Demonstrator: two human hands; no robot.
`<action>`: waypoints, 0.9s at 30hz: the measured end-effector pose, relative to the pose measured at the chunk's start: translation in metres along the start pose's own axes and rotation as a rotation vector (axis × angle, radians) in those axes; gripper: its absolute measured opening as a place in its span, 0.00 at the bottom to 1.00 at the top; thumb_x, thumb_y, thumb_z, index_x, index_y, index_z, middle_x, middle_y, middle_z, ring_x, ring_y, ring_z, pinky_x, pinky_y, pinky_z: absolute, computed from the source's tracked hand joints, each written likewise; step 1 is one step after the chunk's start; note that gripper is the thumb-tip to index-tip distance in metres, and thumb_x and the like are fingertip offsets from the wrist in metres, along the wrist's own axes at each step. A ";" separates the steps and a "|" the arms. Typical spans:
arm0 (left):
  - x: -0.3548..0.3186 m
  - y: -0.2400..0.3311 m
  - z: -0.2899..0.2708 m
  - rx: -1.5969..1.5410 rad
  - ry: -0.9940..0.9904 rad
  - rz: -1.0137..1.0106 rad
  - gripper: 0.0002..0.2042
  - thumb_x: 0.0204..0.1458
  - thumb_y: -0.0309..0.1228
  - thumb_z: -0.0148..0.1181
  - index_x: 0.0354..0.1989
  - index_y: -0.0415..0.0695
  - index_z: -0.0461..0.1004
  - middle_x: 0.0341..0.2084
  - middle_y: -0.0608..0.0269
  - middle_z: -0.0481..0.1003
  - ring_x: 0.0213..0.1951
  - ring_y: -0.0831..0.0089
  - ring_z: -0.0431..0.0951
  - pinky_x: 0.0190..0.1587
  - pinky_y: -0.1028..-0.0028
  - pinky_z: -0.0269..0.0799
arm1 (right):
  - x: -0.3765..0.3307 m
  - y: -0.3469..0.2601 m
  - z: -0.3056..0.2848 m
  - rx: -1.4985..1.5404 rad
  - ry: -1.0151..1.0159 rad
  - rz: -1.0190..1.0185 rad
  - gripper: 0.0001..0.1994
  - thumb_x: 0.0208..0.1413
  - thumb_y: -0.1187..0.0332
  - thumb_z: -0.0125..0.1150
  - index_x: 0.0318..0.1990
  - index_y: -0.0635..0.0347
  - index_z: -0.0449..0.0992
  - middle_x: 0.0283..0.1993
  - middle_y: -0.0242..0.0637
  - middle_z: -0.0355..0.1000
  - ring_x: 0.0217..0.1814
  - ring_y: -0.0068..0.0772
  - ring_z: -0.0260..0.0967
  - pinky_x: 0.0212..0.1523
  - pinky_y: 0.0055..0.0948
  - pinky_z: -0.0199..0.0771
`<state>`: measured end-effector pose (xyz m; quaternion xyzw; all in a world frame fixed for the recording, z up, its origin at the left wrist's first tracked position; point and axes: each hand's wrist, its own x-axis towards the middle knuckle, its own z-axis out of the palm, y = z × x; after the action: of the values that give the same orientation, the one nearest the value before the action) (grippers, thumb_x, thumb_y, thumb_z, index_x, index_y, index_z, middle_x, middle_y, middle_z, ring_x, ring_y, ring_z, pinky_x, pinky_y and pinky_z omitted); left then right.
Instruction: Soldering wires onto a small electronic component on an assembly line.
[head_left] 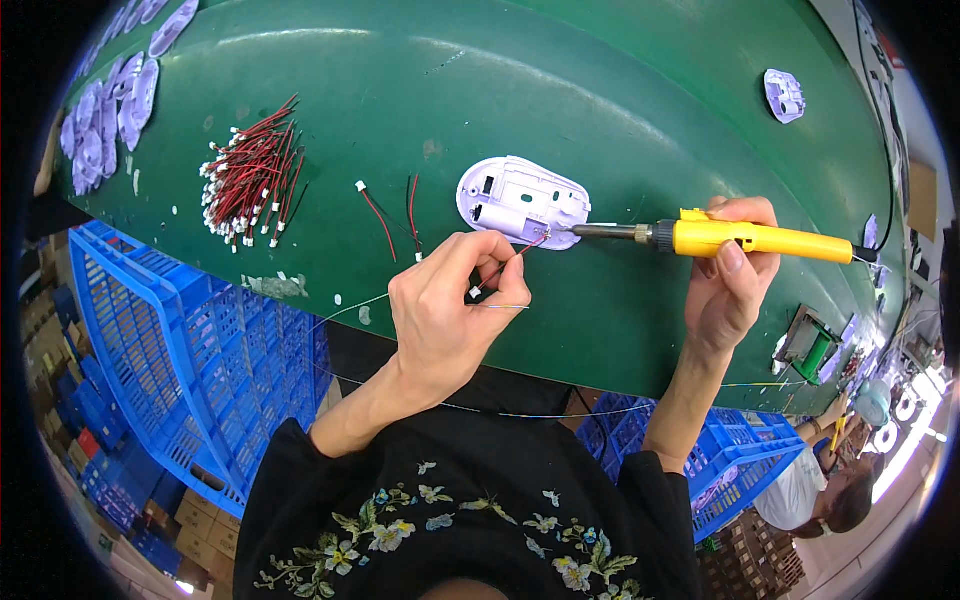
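Observation:
A pale lavender plastic housing (540, 183) lies on the green table with its inner side up. My left hand (445, 300) is closed at its lower edge, pinching a red-and-black wire lead (513, 266) with a white connector. The lead's far end meets the housing near its lower right. A thin solder wire (508, 306) also passes at these fingers; the thumb partly hides how it is held. My right hand (735, 275) grips a yellow soldering iron (765, 241), its metal tip pointing left at the housing where the lead ends.
Left of the housing lie two loose leads (378, 217) and a heap of similar leads (250, 180). Lavender shells (110, 115) crowd the far left; another part (784, 96) sits far right. A green spool (820, 355), blue crates (200, 350) and a co-worker (810, 490) are nearby.

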<state>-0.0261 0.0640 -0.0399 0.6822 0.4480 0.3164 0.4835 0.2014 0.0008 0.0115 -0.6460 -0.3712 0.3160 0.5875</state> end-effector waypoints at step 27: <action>-0.010 -0.008 -0.023 0.064 -0.301 0.360 0.08 0.42 0.20 0.66 0.31 0.42 0.75 0.26 0.65 0.73 0.24 0.67 0.76 0.27 0.70 0.70 | -0.004 0.004 0.012 0.190 0.037 0.044 0.15 0.59 0.58 0.53 0.41 0.63 0.69 0.29 0.31 0.61 0.22 0.15 0.54 0.30 0.20 0.62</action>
<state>-0.0525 0.0648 -0.0399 0.8055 0.2517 0.2778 0.4590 0.1894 0.0036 0.0064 -0.6010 -0.3144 0.3507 0.6457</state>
